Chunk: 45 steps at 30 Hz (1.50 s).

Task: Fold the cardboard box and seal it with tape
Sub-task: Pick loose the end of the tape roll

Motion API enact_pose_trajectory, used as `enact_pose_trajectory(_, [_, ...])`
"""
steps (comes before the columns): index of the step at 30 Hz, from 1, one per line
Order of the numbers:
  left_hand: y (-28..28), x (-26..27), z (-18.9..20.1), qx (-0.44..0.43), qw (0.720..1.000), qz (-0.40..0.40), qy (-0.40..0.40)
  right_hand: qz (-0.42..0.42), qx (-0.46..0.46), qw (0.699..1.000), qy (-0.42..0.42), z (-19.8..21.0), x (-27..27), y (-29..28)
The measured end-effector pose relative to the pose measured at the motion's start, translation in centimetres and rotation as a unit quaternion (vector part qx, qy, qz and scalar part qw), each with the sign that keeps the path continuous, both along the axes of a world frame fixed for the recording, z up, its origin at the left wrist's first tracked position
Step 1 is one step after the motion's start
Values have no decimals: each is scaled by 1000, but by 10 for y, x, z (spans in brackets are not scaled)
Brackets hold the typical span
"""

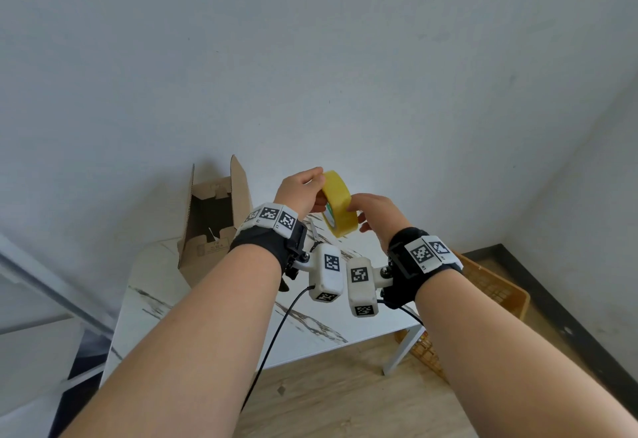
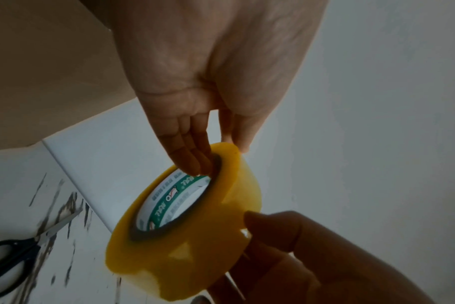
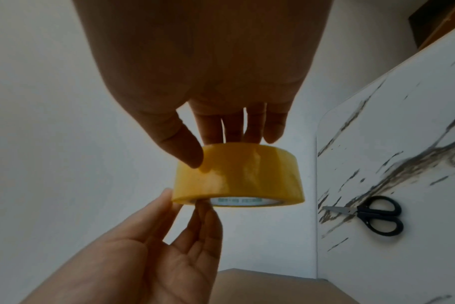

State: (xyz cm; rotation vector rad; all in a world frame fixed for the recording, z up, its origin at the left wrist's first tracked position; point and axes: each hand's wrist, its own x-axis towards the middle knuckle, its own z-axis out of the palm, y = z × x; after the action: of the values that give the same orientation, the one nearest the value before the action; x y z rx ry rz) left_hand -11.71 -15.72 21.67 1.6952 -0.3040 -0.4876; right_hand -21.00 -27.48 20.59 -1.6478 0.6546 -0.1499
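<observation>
You hold the yellow tape roll (image 1: 340, 204) up between both hands: your left hand (image 1: 299, 192) pinches its far-left rim, your right hand (image 1: 378, 214) grips its right side.

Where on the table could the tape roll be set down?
Bare marble-patterned table top lies toward the near edge, right of the open brown cardboard box. The black-handled scissors take the far part; the yellow tape roll is held above.

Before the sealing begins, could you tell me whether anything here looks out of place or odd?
Nothing is damaged or spilled. The cardboard box stands open, flaps up, on the table while both hands hold the tape roll in the air; scissors lie flat.
</observation>
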Motion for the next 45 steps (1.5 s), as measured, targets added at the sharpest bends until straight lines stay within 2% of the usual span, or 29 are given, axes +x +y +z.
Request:
enact_pose_trajectory(6, [-4, -5, 3, 6, 999, -28, -21, -17, 1, 1000, -8, 3, 8, -1])
enact_pose_trajectory(16, [-7, -1, 3, -46, 998, 2, 47, 16, 10, 999, 35, -3, 2, -3])
enact_pose_trajectory(18, [-7, -1, 4, -47, 998, -3, 49, 17, 8, 1000, 24, -6, -1, -3])
enact_pose_trajectory(23, [-7, -3, 9, 14, 999, -46, -7, 1, 12, 1000, -23, -6, -4, -5])
enact_pose_trajectory(28, [-7, -11, 9, 41, 995, -89, -34, -1, 2, 1000, -4, 0, 0, -9])
enact_pose_trajectory(35, [-8, -8, 12, 40, 996, -81, -22, 22, -7, 1000, -19, -3, -6, -7])
enact_pose_trajectory(40, [-5, -2, 14, 15, 998, -61, 19, 58, -36, 998, -5, -8, -12, -7])
enact_pose_trajectory(45, [-1, -1, 13, -11, 998, -35, 42, 52, -39, 998, -2, -6, -13, -7])
